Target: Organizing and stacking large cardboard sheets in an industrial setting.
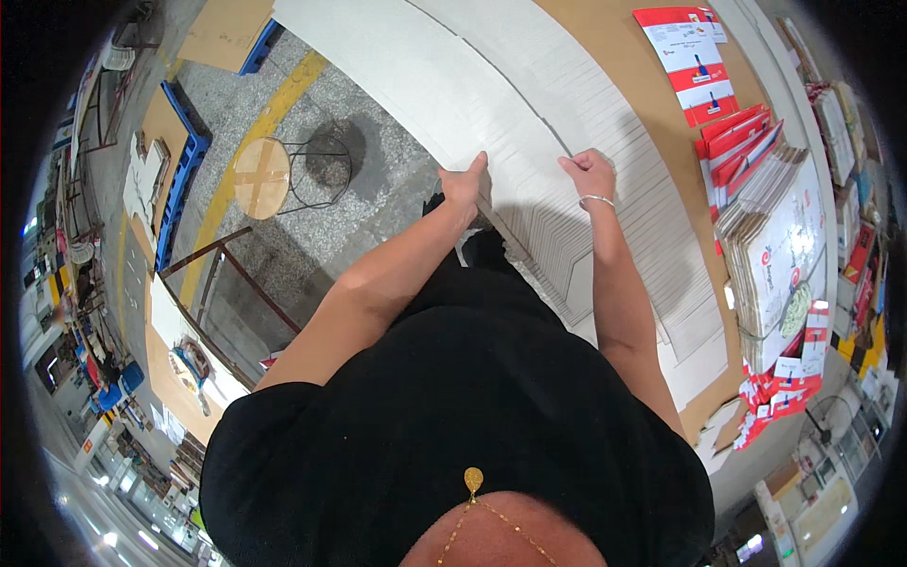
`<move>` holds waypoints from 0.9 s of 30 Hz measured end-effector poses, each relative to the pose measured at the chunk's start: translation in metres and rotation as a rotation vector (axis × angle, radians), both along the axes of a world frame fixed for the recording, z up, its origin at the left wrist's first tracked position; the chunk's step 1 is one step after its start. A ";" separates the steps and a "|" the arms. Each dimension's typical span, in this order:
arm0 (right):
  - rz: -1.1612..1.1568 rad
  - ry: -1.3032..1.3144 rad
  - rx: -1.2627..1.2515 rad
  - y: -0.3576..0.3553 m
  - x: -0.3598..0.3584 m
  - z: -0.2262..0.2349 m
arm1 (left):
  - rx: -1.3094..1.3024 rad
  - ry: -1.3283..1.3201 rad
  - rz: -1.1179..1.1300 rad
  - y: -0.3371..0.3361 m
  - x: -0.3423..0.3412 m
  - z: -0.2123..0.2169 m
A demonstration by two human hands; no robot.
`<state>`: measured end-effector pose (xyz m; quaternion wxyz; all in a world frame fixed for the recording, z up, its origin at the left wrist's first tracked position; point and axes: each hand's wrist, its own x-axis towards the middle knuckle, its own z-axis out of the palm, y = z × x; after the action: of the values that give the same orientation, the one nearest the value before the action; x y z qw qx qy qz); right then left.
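Note:
A large white cardboard sheet lies over a fanned stack of white cardboard sheets, whose edges show as many thin lines. My left hand is at the sheet's left edge, thumb up and forefinger apart, gripping that edge; its other fingers are partly hidden. To the right, my right hand, with a bracelet at the wrist, has its fingers curled in a pinch at the sheet's right edge, above the stack. The stack steps down towards my body.
Bundled white and red printed cartons stand at the right on a brown board, near red-and-white printed card pieces. On the left floor are a round-topped stool, a blue pallet and a rusty metal frame.

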<state>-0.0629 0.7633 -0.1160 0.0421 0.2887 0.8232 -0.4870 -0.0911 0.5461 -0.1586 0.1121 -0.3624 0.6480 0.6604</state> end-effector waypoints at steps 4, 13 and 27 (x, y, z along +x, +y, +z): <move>-0.042 -0.051 0.037 0.000 -0.002 -0.001 | 0.086 0.003 0.001 0.001 -0.002 0.000; -0.019 -0.083 0.023 0.002 -0.004 0.001 | 0.043 0.005 0.016 0.004 -0.001 0.013; -0.021 -0.059 0.028 0.002 -0.004 0.001 | 0.056 -0.033 -0.046 -0.005 0.003 0.012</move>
<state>-0.0669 0.7652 -0.1151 0.0570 0.3123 0.8253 -0.4671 -0.0884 0.5408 -0.1464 0.1481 -0.3552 0.6352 0.6696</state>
